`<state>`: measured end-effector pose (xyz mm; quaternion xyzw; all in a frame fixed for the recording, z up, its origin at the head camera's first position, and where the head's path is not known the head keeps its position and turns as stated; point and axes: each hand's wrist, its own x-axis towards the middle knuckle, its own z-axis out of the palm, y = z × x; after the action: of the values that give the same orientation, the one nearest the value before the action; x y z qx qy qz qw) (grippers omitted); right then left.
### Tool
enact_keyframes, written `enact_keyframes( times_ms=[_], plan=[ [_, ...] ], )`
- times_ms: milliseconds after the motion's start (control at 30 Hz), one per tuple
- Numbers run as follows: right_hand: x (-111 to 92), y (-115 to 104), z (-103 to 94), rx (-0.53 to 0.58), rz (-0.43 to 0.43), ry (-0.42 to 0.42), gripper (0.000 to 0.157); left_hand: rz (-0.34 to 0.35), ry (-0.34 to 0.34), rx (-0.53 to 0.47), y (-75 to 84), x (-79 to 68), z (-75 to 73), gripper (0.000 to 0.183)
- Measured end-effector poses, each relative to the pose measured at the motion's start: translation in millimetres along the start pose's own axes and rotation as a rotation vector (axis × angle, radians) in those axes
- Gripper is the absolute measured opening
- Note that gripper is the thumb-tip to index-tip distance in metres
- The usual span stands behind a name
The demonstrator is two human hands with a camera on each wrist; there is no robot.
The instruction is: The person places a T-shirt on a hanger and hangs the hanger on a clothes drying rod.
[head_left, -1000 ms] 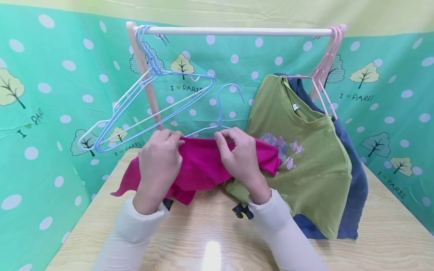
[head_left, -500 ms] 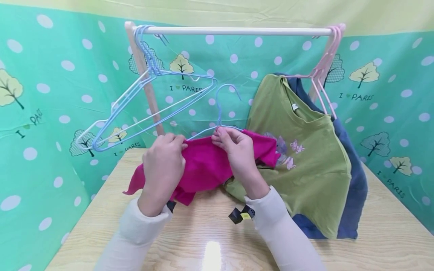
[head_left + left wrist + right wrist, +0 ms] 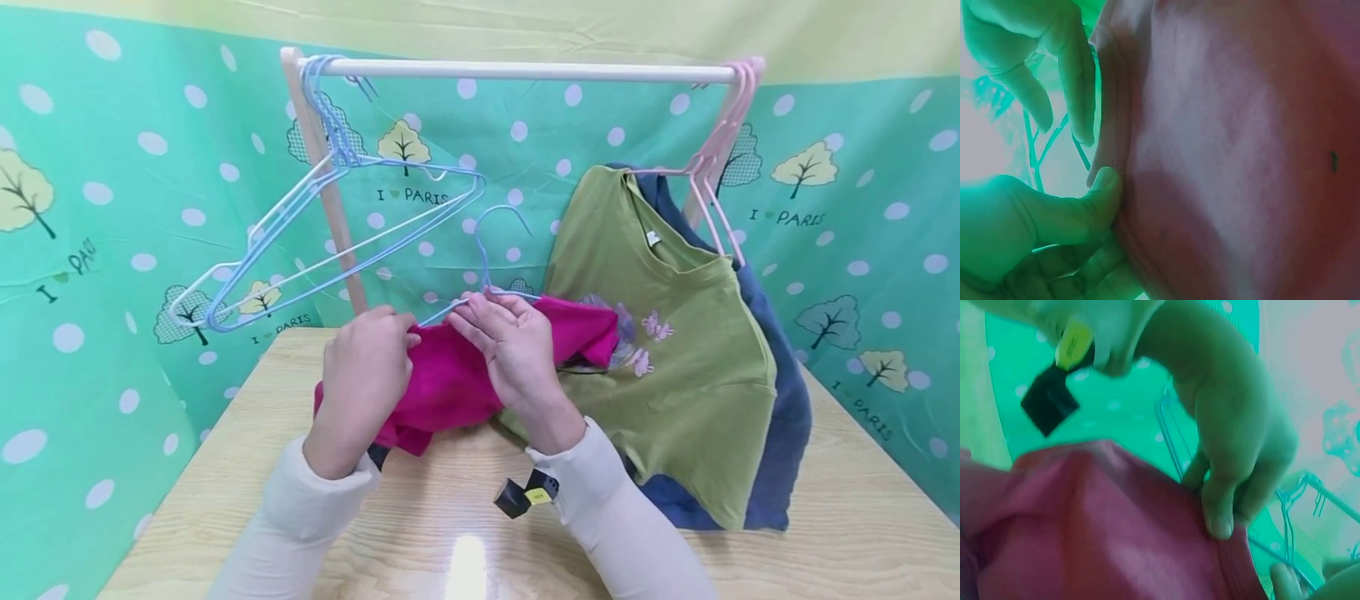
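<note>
My left hand pinches the top edge of a magenta shirt; in the left wrist view its thumb presses on the stitched band. A blue wire hanger sits partly inside the shirt, its hook and upper arms showing above the cloth. My right hand is at the hanger's shoulder just below the hook, thumb and fingers extended. The left wrist view shows these right fingers spread apart beside the band. The hanger's lower part is hidden by cloth.
A white rack stands behind. Blue and white hangers hang at its left end. At the right, a green shirt and a dark blue garment hang on pink hangers over the wooden table.
The right hand has moved left and down along the hanger, its fingers straightening off the cloth. The hook has dropped lower. The shirt's left end has drawn in behind my left hand.
</note>
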<state>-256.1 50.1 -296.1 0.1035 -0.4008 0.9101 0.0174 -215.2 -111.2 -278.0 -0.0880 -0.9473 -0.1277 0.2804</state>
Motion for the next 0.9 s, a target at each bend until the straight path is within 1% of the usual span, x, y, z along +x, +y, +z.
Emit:
enact_keyframes(
  times_ms=[67,133,200,300,400,467,533,633,733,800,900],
  plan=[
    [-0.8,0.8,1.9,0.016,0.004,0.04,0.007,-0.002,-0.007,-0.018,-0.2,-0.4,0.1,0.016],
    [-0.1,0.6,2.6,0.044,0.025,0.065,0.008,-0.004,-0.01,-0.036,-0.7,-0.6,-0.3,0.015],
    [1.1,-0.7,2.1,0.083,0.063,0.083,0.012,-0.002,-0.015,-0.055,-1.3,-0.7,-0.8,0.015],
    [3.8,-4.5,1.4,0.134,0.13,0.089,0.015,0.011,-0.033,-0.082,-2.9,0.0,-2.5,0.015],
    [6.5,-10.3,3.7,0.151,0.182,0.074,0.015,0.015,-0.062,-0.128,-5.4,1.2,-6.6,0.016],
    [9.1,-14.9,8.4,0.127,0.205,0.065,0.015,0.019,-0.071,-0.167,-8.6,1.9,-10.7,0.017],
    [12.2,-20.0,14.6,0.09,0.225,0.058,0.015,0.025,-0.066,-0.209,-12.0,2.0,-15.7,0.017],
    [17.6,-29.0,25.1,0.027,0.257,0.036,0.014,0.048,-0.042,-0.259,-17.3,1.6,-22.9,0.017],
    [23.3,-39.5,35.8,-0.014,0.277,-0.001,0.013,0.063,-0.014,-0.288,-22.4,0.7,-29.9,0.017],
    [26.5,-47.6,42.3,-0.034,0.28,-0.024,0.013,0.061,-0.004,-0.306,-26.4,0.0,-33.6,0.018],
    [30.7,-60.5,50.8,-0.056,0.277,-0.039,0.012,0.031,0.009,-0.338,-32.3,-0.7,-38.0,0.018]
  ],
)
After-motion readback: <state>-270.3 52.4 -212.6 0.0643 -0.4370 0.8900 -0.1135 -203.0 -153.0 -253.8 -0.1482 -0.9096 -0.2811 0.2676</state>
